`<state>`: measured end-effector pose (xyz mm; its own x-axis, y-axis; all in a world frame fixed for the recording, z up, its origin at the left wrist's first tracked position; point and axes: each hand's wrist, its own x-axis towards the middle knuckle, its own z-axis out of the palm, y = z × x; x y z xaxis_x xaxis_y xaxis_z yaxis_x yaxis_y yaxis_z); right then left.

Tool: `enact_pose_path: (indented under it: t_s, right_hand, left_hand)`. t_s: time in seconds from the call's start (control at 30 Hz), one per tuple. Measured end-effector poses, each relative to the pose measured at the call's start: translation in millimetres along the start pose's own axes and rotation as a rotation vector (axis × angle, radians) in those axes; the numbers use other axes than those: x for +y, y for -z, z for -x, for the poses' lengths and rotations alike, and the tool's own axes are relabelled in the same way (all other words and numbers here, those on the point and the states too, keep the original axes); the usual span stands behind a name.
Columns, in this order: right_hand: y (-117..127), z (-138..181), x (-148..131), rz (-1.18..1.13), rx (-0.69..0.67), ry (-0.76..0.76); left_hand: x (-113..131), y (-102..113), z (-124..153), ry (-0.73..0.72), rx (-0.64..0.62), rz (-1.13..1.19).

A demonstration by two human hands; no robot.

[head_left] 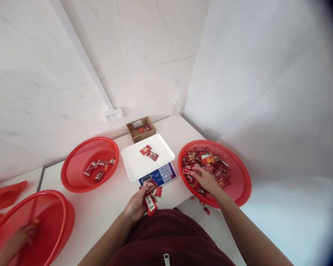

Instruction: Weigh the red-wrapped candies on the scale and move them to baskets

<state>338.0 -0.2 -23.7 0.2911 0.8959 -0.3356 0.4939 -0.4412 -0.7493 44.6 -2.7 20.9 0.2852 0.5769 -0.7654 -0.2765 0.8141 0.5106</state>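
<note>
Just in front of the scale (152, 164), at the near edge of the white bench (105, 207), the person's left hand (137, 207) has its grip closed around a small bunch of red sachets (151, 195), which stick up and out between the fingers toward the scale's blue keypad (162, 174). On the scale's white tray (135, 162) lie two more red sachets (149, 152), touching each other near the tray's middle.

To the right of the scale stands a red basket (240, 173) heaped with the same red packets (207, 166). The right hand (207, 181) lies inside it on the near side of the heap, palm down, fingers spread loosely over the packets; whether its grip has closed on any of them cannot be told. A few stray packets (202, 205) lie on the bench just by that basket's near rim.

To the left of the scale sits a second red basket (77, 159) holding only a thin scatter of sachets (98, 168). Behind the scale, against the white wall, is a small open cardboard box (133, 129) with a few red pieces in it, a wall socket (114, 114) up to its left.

Far to the left of the scale, another person's hand (23, 236) rests in a third red basket (61, 218).
</note>
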Motion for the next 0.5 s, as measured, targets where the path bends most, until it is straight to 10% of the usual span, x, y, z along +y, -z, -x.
enact_pose_path:
  t_s: [0.17,0.33,0.5]
  right_hand:
    - [-40,32,-86,-0.166,-0.548,0.262]
    - [-71,37,-114,-0.031,-0.645,0.393]
    - [-95,10,-112,-0.257,-0.556,0.101]
  left_hand:
    - [-2,-10,2,0.015,-0.174,-0.096]
    - [-9,5,2,-0.026,-0.259,-0.066]
    - [-12,34,1,-0.008,-0.135,-0.004]
